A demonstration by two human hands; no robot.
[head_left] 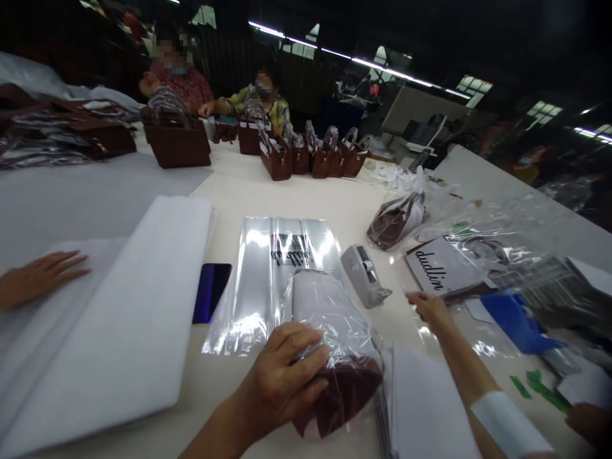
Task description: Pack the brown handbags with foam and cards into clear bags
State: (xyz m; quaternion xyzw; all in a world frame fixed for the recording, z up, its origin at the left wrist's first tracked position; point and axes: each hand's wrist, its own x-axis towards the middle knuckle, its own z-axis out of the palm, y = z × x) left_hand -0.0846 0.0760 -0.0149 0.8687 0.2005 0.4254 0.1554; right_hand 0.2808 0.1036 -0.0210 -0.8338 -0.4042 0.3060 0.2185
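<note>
Under the left hand: a plastic-wrapped brown handbag [342, 341], lying at the near middle of the cream-topped table [329, 199].
Left hand: gripping [282, 376], fingers curled over the wrapped handbag's left side, pressing through the clear film.
Handbag's long axis: runs away from the wearer, the far end leaning slightly left; the brown leather shows at the near end, white wrapping at the far end.
Right hand: raised or resting [433, 312], I cannot tell which, to the right of the handbag and a little farther off, apart from it; fingertips drawn together in a pinch, though whether they hold anything thin is unclear.
Key relation: from the right hand, the handbag lies to the left and nearer the wearer; the left hand already touches it.
Grey tape dispenser: just beyond the handbag's right side [362, 275], between it and the right hand, which is the nearer hand.
Printed clear bag: flat [255, 280], lettered in black script, partly under the handbag's far end.
White sheets: stacked [425, 401] beside the handbag, on its right.
Dark phone: left of the printed clear bag [211, 293].
White foam sheet: folded at left [129, 331], a co-worker's hand [45, 277] spread near it.
Far side: standing brown handbags [276, 163], two co-workers behind.
</note>
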